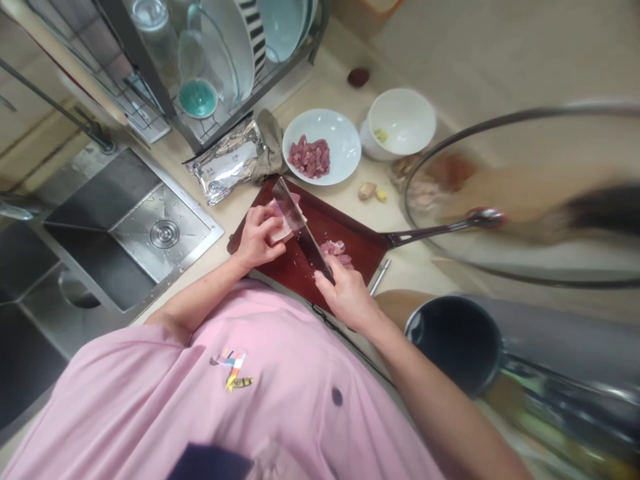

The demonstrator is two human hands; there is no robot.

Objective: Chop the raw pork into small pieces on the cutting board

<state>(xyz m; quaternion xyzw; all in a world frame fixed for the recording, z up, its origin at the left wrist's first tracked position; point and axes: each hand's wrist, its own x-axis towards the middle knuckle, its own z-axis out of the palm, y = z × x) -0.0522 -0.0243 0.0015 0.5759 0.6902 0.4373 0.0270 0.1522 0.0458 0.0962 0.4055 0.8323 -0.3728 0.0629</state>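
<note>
My right hand (345,293) is closed around the handle of a cleaver (305,233), whose blade stands against a piece of raw meat (283,217). With curled fingers, my left hand (261,237) holds that meat down on the dark red cutting board (350,223). A small heap of sliced meat (336,252) lies on the board, right of the blade. Just beyond the board's far edge sits a white plate (345,147) with chopped meat (310,157) on it.
A sink (150,227) is at the left, beneath a dish rack (240,110). Behind the board lie a silver packet (227,163), ginger pieces (367,191) and a white bowl (405,120). At the right are a long-handled spoon (430,231), a large glass lid (505,277) and a dark pot (455,347).
</note>
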